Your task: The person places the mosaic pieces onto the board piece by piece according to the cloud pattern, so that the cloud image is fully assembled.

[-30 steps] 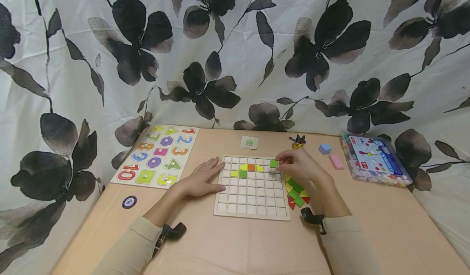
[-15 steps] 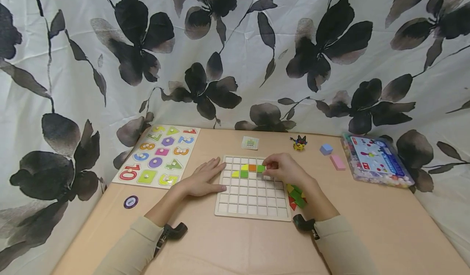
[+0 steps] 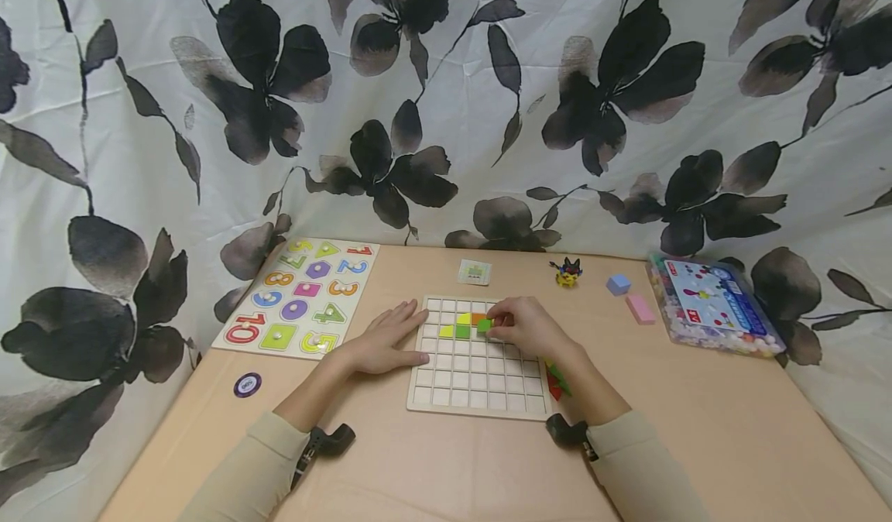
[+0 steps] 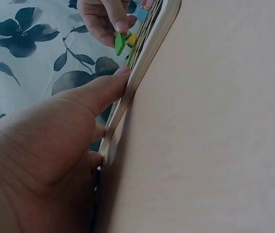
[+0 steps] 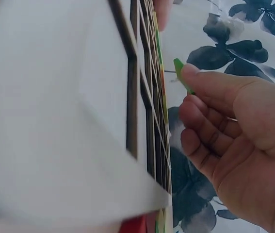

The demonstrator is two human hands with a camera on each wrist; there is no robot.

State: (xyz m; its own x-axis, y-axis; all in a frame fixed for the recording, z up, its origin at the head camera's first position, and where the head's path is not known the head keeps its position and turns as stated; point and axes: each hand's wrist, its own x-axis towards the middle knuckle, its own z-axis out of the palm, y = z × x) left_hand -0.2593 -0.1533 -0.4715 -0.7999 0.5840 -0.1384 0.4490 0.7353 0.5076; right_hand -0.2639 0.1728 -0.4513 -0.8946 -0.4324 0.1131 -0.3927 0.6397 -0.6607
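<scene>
A pale wooden grid board (image 3: 478, 386) lies in the middle of the table, with yellow, orange and green tiles (image 3: 461, 325) set in its upper rows. My right hand (image 3: 524, 326) hovers over the board's upper part and pinches a small green square tile (image 3: 484, 324) just above the cells; the same green tile (image 4: 120, 43) shows tilted in the left wrist view and edge-on as the green tile (image 5: 181, 73) at my fingertips. My left hand (image 3: 382, 340) lies flat with straight fingers against the board's left edge (image 4: 127, 92). A heap of loose green, yellow and red tiles (image 3: 556, 379) is partly hidden behind my right forearm.
A number puzzle board (image 3: 300, 296) lies at the left, a purple disc (image 3: 246, 384) near the front left. A small card (image 3: 475, 272), a toy figure (image 3: 567, 271), a blue cube (image 3: 617, 283), a pink block (image 3: 639, 308) and a plastic box (image 3: 714, 303) stand behind and right. A flowered cloth surrounds the table.
My right hand has carried the green tile leftward, from the board's top right corner to over its upper middle rows. The left hand has stayed in place.
</scene>
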